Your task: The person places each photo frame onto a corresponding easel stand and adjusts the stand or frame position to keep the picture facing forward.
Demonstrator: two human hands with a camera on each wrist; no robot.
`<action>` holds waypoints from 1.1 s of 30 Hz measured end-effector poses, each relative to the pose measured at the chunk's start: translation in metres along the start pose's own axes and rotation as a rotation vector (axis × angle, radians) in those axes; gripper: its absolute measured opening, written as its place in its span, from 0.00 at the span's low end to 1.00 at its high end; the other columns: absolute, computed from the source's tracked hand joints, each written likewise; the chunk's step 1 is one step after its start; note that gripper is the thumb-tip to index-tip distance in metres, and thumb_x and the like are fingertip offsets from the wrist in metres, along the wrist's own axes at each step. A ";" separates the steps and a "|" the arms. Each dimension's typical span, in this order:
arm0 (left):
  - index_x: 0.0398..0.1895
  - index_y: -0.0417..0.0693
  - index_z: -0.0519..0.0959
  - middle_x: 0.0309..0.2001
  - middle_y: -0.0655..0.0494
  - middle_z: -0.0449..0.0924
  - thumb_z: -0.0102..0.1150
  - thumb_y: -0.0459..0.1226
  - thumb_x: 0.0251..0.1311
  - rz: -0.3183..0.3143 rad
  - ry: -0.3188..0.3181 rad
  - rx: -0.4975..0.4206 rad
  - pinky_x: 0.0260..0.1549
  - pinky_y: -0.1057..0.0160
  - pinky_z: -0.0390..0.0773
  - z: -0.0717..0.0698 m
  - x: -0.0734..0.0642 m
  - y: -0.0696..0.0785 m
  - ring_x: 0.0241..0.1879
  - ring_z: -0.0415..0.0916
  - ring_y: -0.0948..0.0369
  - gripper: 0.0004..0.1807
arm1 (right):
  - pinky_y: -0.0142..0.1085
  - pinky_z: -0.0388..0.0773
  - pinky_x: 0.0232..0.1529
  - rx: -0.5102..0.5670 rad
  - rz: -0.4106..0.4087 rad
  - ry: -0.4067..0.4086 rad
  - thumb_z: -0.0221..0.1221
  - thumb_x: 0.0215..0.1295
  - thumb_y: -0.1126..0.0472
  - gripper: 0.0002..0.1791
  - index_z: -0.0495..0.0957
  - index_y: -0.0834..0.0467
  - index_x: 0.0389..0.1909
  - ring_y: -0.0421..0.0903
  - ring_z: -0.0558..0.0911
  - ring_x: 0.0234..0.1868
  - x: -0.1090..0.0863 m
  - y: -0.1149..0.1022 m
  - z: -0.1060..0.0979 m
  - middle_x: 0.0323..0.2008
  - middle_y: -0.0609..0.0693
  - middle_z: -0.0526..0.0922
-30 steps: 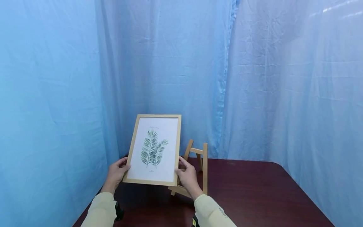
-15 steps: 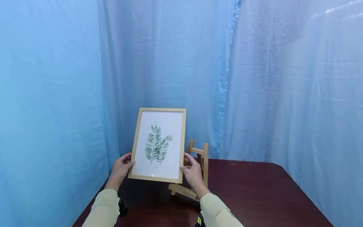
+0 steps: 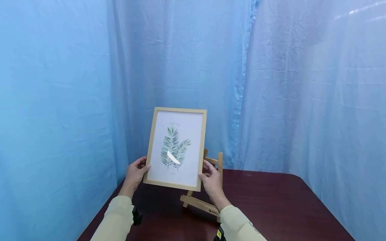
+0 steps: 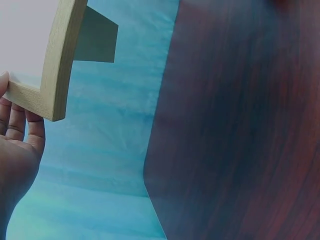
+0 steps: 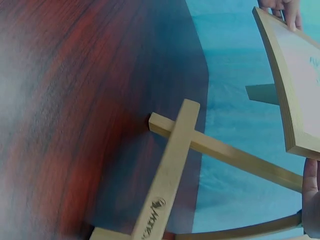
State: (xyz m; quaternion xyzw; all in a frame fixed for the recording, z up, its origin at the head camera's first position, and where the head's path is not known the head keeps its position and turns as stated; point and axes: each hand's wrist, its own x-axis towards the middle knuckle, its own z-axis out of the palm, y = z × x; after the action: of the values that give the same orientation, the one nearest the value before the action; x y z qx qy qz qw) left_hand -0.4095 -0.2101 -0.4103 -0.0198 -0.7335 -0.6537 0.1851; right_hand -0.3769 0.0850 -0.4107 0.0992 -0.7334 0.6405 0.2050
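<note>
It's a curtained booth, looking far more like a staged recording corner than a lived-in room! Blue curtains (image 3: 187, 60) sweep from nine o'clock through twelve and round to three, creased, falling in soft folds. A brighter seam (image 3: 249, 36) runs down from one o'clock, and at two, pale streaks of light (image 3: 359, 9) show! Down at six, there's the dark reddish-brown, wood-grained tabletop (image 3: 265, 197), its four o'clock corner rounded, cloth hugging its edges. And black wrist gear (image 3: 137, 216) at seven fits a recording set. Which building, I can't tell!
</note>
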 end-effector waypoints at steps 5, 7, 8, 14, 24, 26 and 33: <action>0.64 0.32 0.72 0.57 0.34 0.75 0.59 0.25 0.65 0.035 0.001 -0.015 0.40 0.74 0.74 0.011 0.003 0.005 0.53 0.73 0.49 0.24 | 0.34 0.81 0.39 -0.004 -0.015 0.007 0.61 0.62 0.76 0.30 0.71 0.65 0.66 0.53 0.82 0.43 0.003 -0.005 -0.012 0.52 0.62 0.78; 0.64 0.32 0.72 0.57 0.34 0.76 0.59 0.25 0.64 0.047 0.003 -0.012 0.42 0.70 0.75 0.015 0.004 0.006 0.53 0.73 0.48 0.24 | 0.32 0.80 0.39 -0.011 -0.029 0.012 0.61 0.62 0.76 0.30 0.71 0.65 0.66 0.54 0.82 0.44 0.004 -0.006 -0.017 0.52 0.62 0.79; 0.64 0.32 0.72 0.58 0.34 0.76 0.59 0.26 0.64 0.052 0.003 -0.009 0.44 0.68 0.75 0.018 0.005 0.007 0.53 0.73 0.48 0.24 | 0.31 0.80 0.39 -0.012 -0.036 0.016 0.61 0.61 0.77 0.30 0.71 0.65 0.66 0.54 0.82 0.44 0.005 -0.006 -0.019 0.52 0.62 0.80; 0.64 0.32 0.73 0.59 0.35 0.75 0.60 0.26 0.64 0.072 0.004 -0.019 0.51 0.57 0.76 0.029 0.009 0.011 0.52 0.73 0.47 0.24 | 0.28 0.79 0.38 -0.011 -0.080 0.040 0.60 0.60 0.78 0.30 0.72 0.66 0.65 0.57 0.83 0.44 0.008 -0.008 -0.028 0.52 0.64 0.80; 0.61 0.31 0.75 0.55 0.34 0.77 0.60 0.23 0.62 0.095 -0.008 -0.053 0.42 0.70 0.75 0.049 0.012 0.019 0.50 0.74 0.48 0.22 | 0.28 0.79 0.40 -0.018 -0.063 0.053 0.60 0.63 0.76 0.31 0.69 0.62 0.69 0.59 0.81 0.50 0.007 -0.007 -0.046 0.58 0.64 0.76; 0.60 0.32 0.75 0.54 0.34 0.78 0.61 0.23 0.62 0.096 -0.013 -0.058 0.42 0.69 0.76 0.053 0.012 0.019 0.50 0.74 0.48 0.22 | 0.29 0.80 0.41 -0.024 -0.054 0.054 0.60 0.64 0.75 0.31 0.69 0.62 0.69 0.60 0.80 0.52 0.005 -0.006 -0.050 0.59 0.64 0.75; 0.60 0.32 0.75 0.53 0.35 0.78 0.61 0.23 0.61 0.111 -0.042 -0.082 0.41 0.69 0.76 0.067 0.012 0.022 0.49 0.75 0.49 0.22 | 0.28 0.79 0.40 -0.037 -0.045 0.085 0.61 0.64 0.75 0.32 0.69 0.61 0.69 0.58 0.80 0.50 0.005 -0.003 -0.063 0.59 0.62 0.76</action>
State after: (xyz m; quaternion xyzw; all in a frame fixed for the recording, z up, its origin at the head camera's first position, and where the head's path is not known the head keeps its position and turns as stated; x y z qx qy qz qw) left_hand -0.4313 -0.1451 -0.3907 -0.0816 -0.7077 -0.6713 0.2047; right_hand -0.3697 0.1469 -0.4001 0.0847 -0.7333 0.6257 0.2521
